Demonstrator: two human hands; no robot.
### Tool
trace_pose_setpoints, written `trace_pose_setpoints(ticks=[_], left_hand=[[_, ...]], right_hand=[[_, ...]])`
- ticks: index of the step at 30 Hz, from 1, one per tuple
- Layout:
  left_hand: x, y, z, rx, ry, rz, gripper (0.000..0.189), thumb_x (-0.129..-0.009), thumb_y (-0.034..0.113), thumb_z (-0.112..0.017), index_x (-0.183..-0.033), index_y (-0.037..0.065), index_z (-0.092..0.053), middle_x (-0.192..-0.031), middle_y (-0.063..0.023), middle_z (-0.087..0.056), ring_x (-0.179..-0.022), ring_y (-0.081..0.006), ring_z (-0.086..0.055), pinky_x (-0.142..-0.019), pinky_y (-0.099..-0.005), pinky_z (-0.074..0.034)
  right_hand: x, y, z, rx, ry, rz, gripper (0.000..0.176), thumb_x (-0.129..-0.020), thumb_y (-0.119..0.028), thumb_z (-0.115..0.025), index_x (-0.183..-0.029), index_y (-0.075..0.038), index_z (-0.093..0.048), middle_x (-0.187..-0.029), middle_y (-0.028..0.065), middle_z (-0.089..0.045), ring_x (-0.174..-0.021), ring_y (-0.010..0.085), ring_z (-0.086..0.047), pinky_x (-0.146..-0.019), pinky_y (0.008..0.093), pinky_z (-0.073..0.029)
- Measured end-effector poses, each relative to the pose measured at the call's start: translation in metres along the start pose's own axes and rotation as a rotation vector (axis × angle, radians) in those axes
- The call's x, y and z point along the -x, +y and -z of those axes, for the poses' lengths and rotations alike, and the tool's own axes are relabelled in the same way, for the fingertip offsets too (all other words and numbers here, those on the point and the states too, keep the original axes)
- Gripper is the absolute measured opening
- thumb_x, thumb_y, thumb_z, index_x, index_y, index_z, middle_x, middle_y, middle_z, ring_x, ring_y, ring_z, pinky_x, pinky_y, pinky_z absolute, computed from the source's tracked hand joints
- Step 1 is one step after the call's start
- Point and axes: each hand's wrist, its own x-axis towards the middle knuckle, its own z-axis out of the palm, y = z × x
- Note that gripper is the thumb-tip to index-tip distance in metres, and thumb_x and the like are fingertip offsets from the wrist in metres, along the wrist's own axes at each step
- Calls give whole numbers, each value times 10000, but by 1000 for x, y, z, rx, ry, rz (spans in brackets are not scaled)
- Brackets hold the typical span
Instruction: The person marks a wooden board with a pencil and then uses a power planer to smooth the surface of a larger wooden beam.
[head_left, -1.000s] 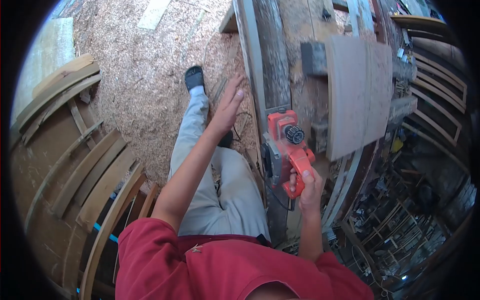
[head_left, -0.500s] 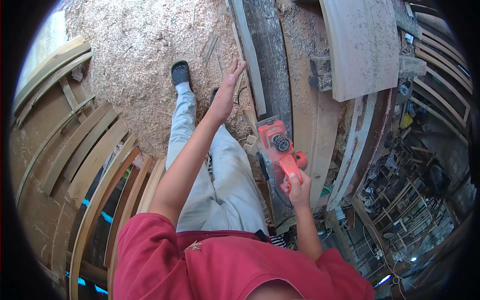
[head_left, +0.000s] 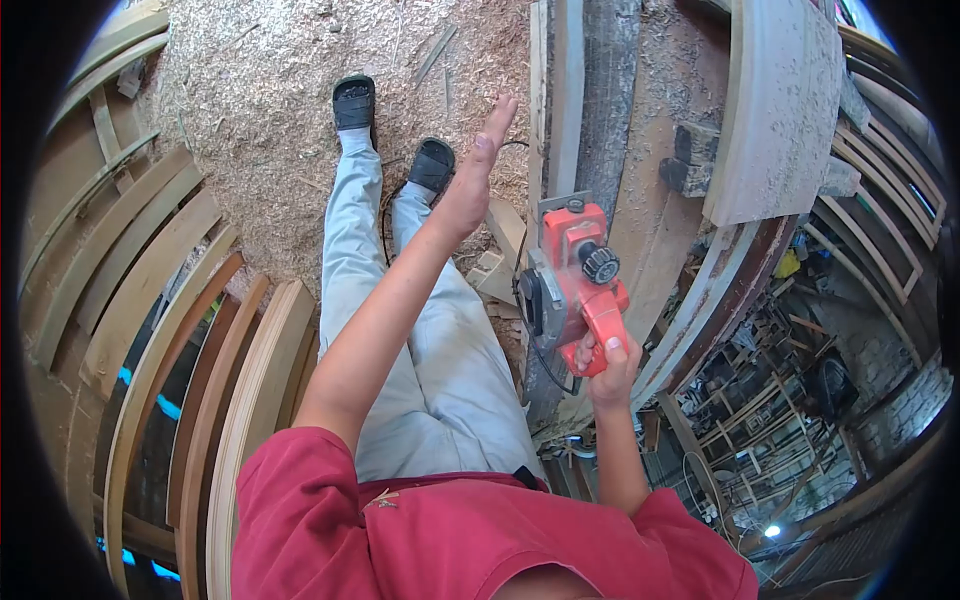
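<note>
My right hand (head_left: 608, 368) grips the rear handle of an orange electric planer (head_left: 575, 278), held over the near end of a long grey timber beam (head_left: 600, 120). A black knob sits on top of the planer. My left hand (head_left: 470, 185) is raised flat with fingers straight and together, holding nothing, just left of a narrow pale plank (head_left: 560, 100) lying along the beam. My legs in light grey trousers and black sandals stand on the sawdust below.
Sawdust and shavings (head_left: 260, 110) cover the floor. Curved wooden slats (head_left: 160, 290) are stacked at left. A wide pale curved board (head_left: 785, 110) rests on blocks at right, with more curved frames (head_left: 890, 230) and clutter behind it.
The view has swung over the bench. The planer came back toward me, then rose and moved forward again. My left hand stays raised and open.
</note>
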Motion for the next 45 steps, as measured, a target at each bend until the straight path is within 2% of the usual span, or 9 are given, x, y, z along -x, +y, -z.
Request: trace_pose_setpoints(ticks=[6,12,15,18,25,34,40,43,45], left_hand=[[9,-13,8,79,-51,9,824,-1099,612,-64,-1653,26,-234,-1747,-173,-115,-1623,-308,-50,-1301,-433,-23],[10,-8,25,111,-4,61,849,-1087,642,-64,-1648,37,-262,-1751,-162,-100,-1624,-298,-36,-1300,-434,-15],[0,-3,30,132,12,100,891,-1050,714,-65,-1666,95,-242,-1763,-93,-88,-1627,-261,-32,-1298,-458,-16],[-15,8,33,107,49,95,893,-1049,713,-63,-1666,91,-238,-1760,-97,-107,-1627,-259,-33,-1298,-466,-14],[-71,42,36,84,124,41,933,-1035,740,-67,-1658,71,-249,-1744,-123,-174,-1625,-272,-59,-1300,-488,-43],[-174,99,62,-13,128,-86,958,-1029,741,-38,-1649,42,-249,-1726,-143,-225,-1617,-285,-123,-1303,-487,-94],[-248,137,76,-14,155,-157,989,-1003,775,-23,-1669,61,-182,-1743,-129,-168,-1622,-282,-85,-1304,-486,-63],[-283,145,81,-10,184,-173,1003,-994,784,-18,-1673,55,-136,-1754,-124,-116,-1625,-278,-47,-1305,-480,-29],[-304,152,85,-20,227,-166,1014,-990,791,-21,-1673,48,-122,-1756,-124,-100,-1626,-278,-30,-1304,-476,-12]], right_hand=[[-20,-9,-15,-9,2,21,389,-982,-357,-548,-908,22,-593,-700,65,-554,-589,135,-534,-545,295,-436],[-35,-13,-25,2,26,34,362,-999,-333,-535,-879,5,-583,-683,60,-544,-576,135,-527,-536,291,-428],[-42,-23,-33,4,67,35,354,-1009,-323,-532,-861,-5,-577,-671,50,-542,-568,128,-523,-525,282,-418],[-53,-33,-38,32,81,53,361,-1019,-326,-538,-845,-11,-576,-658,38,-543,-552,113,-513,-506,272,-401],[-82,-70,-54,58,62,94,356,-1028,-294,-570,-809,-14,-578,-637,18,-544,-518,81,-492,-473,249,-382],[-130,-140,-95,44,99,83,306,-1016,-246,-594,-852,10,-633,-670,2,-568,-549,65,-500,-488,256,-400],[-162,-172,-115,154,155,107,258,-971,-202,-628,-906,42,-683,-705,19,-615,-636,92,-558,-576,293,-449],[-181,-198,-132,172,139,163,316,-1027,-242,-565,-833,7,-581,-637,24,-536,-519,81,-480,-469,255,-371],[-195,-223,-146,183,134,167,309,-1023,-233,-562,-833,10,-579,-642,29,-537,-525,85,-477,-475,258,-372]])
